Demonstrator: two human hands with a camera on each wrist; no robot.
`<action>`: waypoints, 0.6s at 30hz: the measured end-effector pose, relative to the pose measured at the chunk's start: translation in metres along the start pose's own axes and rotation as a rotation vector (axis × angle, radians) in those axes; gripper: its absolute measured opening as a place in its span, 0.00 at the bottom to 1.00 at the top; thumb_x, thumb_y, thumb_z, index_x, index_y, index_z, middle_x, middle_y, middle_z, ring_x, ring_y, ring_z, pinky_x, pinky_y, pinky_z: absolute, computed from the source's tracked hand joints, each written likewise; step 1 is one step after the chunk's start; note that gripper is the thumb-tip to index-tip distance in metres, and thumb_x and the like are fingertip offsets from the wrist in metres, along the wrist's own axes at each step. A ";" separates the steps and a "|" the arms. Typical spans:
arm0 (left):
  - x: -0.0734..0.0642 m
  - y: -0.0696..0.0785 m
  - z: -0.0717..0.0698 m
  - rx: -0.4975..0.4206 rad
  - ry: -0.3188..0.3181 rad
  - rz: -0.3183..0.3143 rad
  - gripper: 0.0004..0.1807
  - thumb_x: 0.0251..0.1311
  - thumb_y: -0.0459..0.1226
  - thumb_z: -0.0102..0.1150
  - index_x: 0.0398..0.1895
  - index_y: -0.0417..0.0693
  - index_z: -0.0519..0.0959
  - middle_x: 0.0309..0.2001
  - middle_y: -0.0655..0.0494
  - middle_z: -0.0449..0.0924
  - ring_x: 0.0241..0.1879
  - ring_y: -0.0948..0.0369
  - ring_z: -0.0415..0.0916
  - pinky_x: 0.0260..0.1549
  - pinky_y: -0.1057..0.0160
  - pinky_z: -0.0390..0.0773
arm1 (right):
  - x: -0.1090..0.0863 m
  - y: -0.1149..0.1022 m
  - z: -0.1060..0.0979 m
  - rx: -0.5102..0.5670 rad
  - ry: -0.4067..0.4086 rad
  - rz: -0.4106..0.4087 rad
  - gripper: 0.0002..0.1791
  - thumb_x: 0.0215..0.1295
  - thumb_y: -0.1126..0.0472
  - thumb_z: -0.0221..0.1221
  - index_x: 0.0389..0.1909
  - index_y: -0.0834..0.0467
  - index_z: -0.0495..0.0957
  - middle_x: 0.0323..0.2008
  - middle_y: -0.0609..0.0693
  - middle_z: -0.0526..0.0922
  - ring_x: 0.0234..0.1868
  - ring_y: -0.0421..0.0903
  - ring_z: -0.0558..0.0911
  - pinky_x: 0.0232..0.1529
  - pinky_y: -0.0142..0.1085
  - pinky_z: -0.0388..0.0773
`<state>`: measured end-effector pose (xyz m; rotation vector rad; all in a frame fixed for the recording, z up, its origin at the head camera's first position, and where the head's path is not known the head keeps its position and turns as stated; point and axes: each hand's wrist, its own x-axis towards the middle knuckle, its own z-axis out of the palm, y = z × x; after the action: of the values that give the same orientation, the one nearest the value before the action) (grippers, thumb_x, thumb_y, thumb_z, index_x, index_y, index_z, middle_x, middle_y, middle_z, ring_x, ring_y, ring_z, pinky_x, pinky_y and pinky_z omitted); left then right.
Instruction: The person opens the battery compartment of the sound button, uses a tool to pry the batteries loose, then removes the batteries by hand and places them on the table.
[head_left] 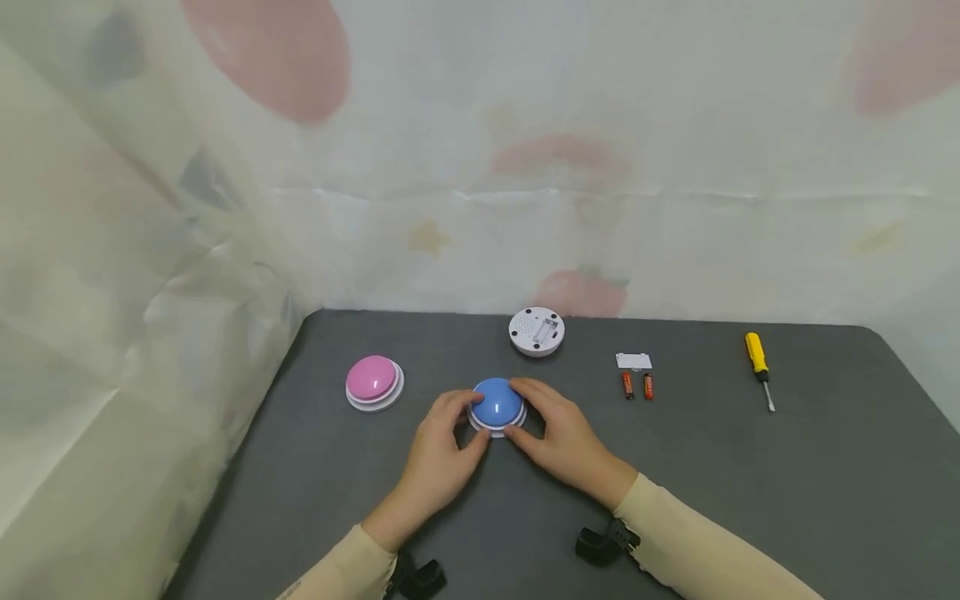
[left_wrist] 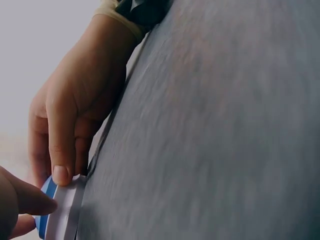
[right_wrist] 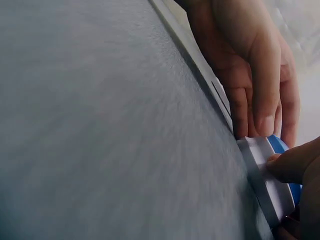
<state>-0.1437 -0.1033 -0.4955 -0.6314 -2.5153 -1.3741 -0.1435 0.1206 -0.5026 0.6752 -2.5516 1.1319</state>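
A blue domed push button (head_left: 497, 402) on a white round base sits in front of me on the grey table, dome up. My left hand (head_left: 441, 450) grips it from the left, with the thumb at the near rim and a fingertip by the dome. From the right, my right hand (head_left: 568, 437) holds it the same way, thumb at the near edge. Seen low in the left wrist view, the white base (left_wrist: 62, 212) lies between both hands' fingers. In the right wrist view the thumb (right_wrist: 290, 165) presses the side of the base.
A pink push button (head_left: 371, 379) stands to the left. Farther back lies an upturned white button base (head_left: 537, 331) with its battery slot exposed. To the right are a white battery cover (head_left: 633, 361), two orange-and-black batteries (head_left: 628, 385) and a yellow-handled screwdriver (head_left: 757, 358).
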 end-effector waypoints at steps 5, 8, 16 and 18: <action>-0.001 0.016 0.014 -0.047 -0.066 -0.006 0.29 0.54 0.24 0.80 0.61 0.40 0.83 0.59 0.48 0.81 0.55 0.55 0.83 0.55 0.51 0.86 | -0.022 0.005 -0.017 -0.021 0.016 -0.005 0.37 0.65 0.61 0.78 0.73 0.63 0.76 0.70 0.58 0.80 0.72 0.54 0.79 0.70 0.54 0.76; -0.003 0.024 0.021 -0.054 -0.098 -0.019 0.30 0.52 0.25 0.82 0.60 0.41 0.83 0.59 0.50 0.80 0.53 0.56 0.82 0.55 0.53 0.86 | -0.033 0.006 -0.025 -0.029 0.020 0.006 0.38 0.65 0.62 0.78 0.74 0.63 0.75 0.71 0.57 0.79 0.72 0.54 0.78 0.71 0.54 0.75; -0.006 0.043 0.041 -0.038 -0.176 0.015 0.27 0.53 0.28 0.83 0.56 0.44 0.83 0.55 0.54 0.77 0.49 0.58 0.78 0.49 0.61 0.83 | -0.058 0.007 -0.038 -0.042 0.008 0.027 0.43 0.62 0.61 0.79 0.77 0.59 0.73 0.72 0.51 0.75 0.72 0.50 0.76 0.69 0.52 0.76; -0.004 0.045 0.045 -0.027 -0.191 0.036 0.26 0.54 0.29 0.83 0.55 0.45 0.82 0.53 0.55 0.76 0.48 0.58 0.76 0.47 0.63 0.82 | -0.060 0.007 -0.040 -0.051 0.009 0.018 0.43 0.62 0.60 0.79 0.77 0.59 0.72 0.71 0.51 0.74 0.70 0.50 0.77 0.68 0.51 0.78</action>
<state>-0.1182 -0.0452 -0.4878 -0.8465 -2.6196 -1.3980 -0.0936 0.1733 -0.5060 0.6350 -2.5745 1.0685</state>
